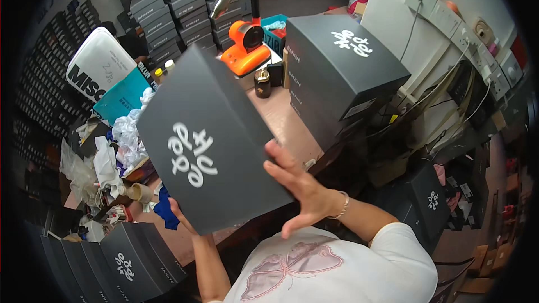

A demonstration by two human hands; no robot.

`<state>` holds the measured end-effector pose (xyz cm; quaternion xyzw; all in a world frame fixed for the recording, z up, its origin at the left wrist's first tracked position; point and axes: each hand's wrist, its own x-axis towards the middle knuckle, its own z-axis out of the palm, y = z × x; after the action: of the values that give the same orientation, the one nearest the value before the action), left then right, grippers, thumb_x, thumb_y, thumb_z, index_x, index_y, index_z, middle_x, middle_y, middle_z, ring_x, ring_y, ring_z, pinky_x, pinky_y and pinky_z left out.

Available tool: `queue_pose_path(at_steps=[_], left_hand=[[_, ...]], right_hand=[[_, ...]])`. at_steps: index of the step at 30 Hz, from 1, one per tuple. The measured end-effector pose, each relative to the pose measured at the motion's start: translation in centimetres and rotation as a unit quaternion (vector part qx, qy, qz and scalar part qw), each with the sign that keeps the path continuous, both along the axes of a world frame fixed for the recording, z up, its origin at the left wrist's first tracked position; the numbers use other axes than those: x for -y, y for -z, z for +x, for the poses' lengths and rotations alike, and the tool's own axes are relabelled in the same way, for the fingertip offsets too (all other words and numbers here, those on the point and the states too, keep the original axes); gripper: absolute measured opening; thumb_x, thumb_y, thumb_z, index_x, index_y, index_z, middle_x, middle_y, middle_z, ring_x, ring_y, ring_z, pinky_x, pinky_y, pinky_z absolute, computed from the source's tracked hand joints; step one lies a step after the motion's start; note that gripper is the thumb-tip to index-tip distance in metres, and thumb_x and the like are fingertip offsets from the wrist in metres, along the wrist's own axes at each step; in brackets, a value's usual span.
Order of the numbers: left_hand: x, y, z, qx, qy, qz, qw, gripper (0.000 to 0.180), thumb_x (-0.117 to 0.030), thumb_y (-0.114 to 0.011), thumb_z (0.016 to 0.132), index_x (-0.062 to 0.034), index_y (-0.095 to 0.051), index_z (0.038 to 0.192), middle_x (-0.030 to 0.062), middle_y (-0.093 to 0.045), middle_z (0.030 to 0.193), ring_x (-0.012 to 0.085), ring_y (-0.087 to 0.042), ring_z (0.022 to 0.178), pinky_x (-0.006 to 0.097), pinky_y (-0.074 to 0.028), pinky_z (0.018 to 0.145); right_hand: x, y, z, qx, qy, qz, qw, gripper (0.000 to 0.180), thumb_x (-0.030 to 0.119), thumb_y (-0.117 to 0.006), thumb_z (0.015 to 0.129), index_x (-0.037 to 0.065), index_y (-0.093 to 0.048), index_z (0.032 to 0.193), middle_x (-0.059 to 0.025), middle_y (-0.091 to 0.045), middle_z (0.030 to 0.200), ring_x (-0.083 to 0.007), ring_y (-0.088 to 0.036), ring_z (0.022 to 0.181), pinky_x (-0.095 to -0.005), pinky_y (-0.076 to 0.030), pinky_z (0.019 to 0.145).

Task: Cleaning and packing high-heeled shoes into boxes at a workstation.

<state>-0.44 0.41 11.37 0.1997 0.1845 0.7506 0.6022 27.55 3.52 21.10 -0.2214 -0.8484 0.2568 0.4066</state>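
Note:
A dark grey shoebox (241,179) with white lettering on its lid is held tilted above the pinkish table, in front of me. My left hand (182,217) grips its lower left edge, with most of its fingers hidden beneath or behind the box. At the right edge, my right hand (303,185) presses its fingertips against the box, thumb spread apart below. Whether other boxes lie under the held one, I cannot tell. To the right stands a stack of matching shoeboxes (320,95) on the table (281,115).
An orange stand (242,60) with a metal tube and a dark bottle (262,83) stand behind the held box. Crumpled white paper (129,137) and a blue cloth (166,210) lie at left. More shoeboxes (126,261) stand at lower left; stacks (182,8) rise behind.

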Motion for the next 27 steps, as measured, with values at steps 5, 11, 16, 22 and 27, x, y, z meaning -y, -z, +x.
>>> queue_pose_path(at_steps=[5,11,16,22,27], left_hand=[[-10.4,-10.1,8.4,-0.158,0.101,0.094,0.978,0.069,-0.057,-0.038,0.095,-0.0073,-0.031,0.143,0.0101,-0.043,0.138,0.0212,-0.044,0.125,0.037,-0.036,0.105],[-15.3,-14.6,26.6,-0.444,0.182,0.099,0.871,0.087,-0.057,-0.038,0.095,-0.0003,0.002,0.148,0.0221,0.001,0.155,0.0289,0.002,0.145,0.036,-0.005,0.116],[-10.8,-12.7,26.5,-0.468,0.298,0.174,0.814,0.076,-0.045,-0.042,0.098,0.0008,-0.008,0.148,0.0192,-0.010,0.155,0.0261,-0.011,0.144,0.032,-0.012,0.115],[-0.5,-3.0,13.4,-0.349,0.292,-0.006,0.891,0.052,-0.032,-0.049,0.099,-0.0032,-0.037,0.141,0.0112,-0.047,0.135,0.0170,-0.048,0.121,0.031,-0.039,0.100],[11.8,-2.6,1.3,-0.482,-0.068,-0.057,0.872,0.038,-0.022,-0.053,0.097,0.0013,-0.052,0.127,0.0081,-0.061,0.115,0.0126,-0.058,0.105,0.027,-0.046,0.091]], right_hand=[[-3.6,-8.7,10.7,-0.147,0.306,0.206,0.918,0.057,0.018,-0.063,0.083,0.002,-0.045,0.136,-0.0149,-0.052,0.133,-0.0255,-0.049,0.123,-0.0384,-0.041,0.100],[-12.3,-12.0,28.0,-0.323,0.310,-0.088,0.890,0.045,0.024,-0.045,0.092,0.000,-0.053,0.129,-0.0099,-0.052,0.130,-0.0162,-0.049,0.116,-0.0292,-0.036,0.101],[-14.7,-9.7,35.8,-0.252,0.476,-0.012,0.842,0.046,0.033,-0.054,0.093,-0.002,-0.058,0.123,-0.0107,-0.057,0.126,-0.0207,-0.051,0.118,-0.0316,-0.035,0.103],[-5.4,-5.0,13.3,-0.302,0.168,0.117,0.931,0.037,0.025,-0.042,0.100,-0.005,-0.051,0.119,-0.0153,-0.058,0.112,-0.0224,-0.056,0.104,-0.0356,-0.045,0.090],[2.1,9.8,-13.5,0.009,-0.129,-0.335,0.933,0.043,0.004,-0.054,0.090,0.003,-0.045,0.132,-0.0115,-0.056,0.116,-0.0192,-0.058,0.101,-0.0310,-0.049,0.083]])
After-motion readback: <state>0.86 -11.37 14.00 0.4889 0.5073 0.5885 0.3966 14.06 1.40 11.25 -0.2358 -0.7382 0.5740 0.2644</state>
